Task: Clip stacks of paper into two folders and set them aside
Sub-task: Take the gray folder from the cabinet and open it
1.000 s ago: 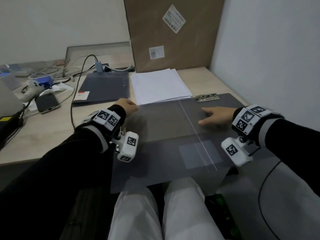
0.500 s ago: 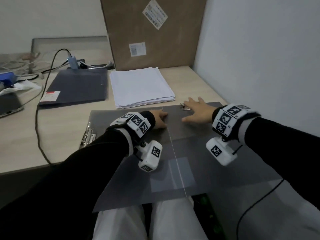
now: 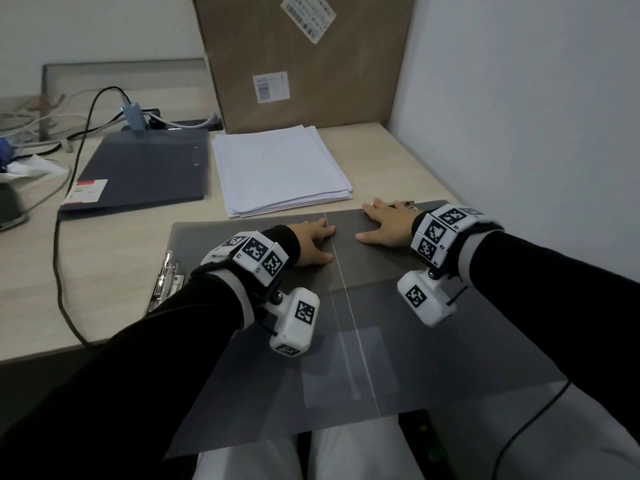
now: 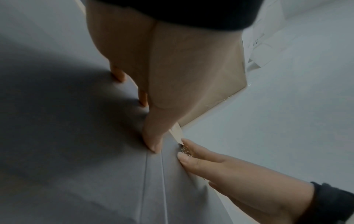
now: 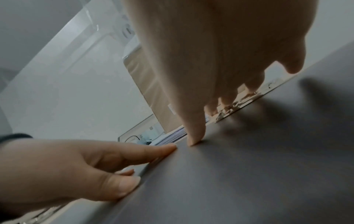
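Head view: both flat-fingered hands, left hand (image 3: 313, 245) and right hand (image 3: 388, 225), press open folder (image 3: 398, 341) at counter's (image 3: 114, 265) near edge; paper stack (image 3: 277, 171) probably goes in next.

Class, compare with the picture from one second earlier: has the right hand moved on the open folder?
Yes. The right hand has slid forward across the open folder to its far edge, and its fingers now reach the metal clip.

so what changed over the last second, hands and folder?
The left hand slid right from the open folder's far left part to its centre crease. The right hand reached forward, fingertips now at the metal clip. Neither hand grips anything. The paper stack and closed folder lie as before.
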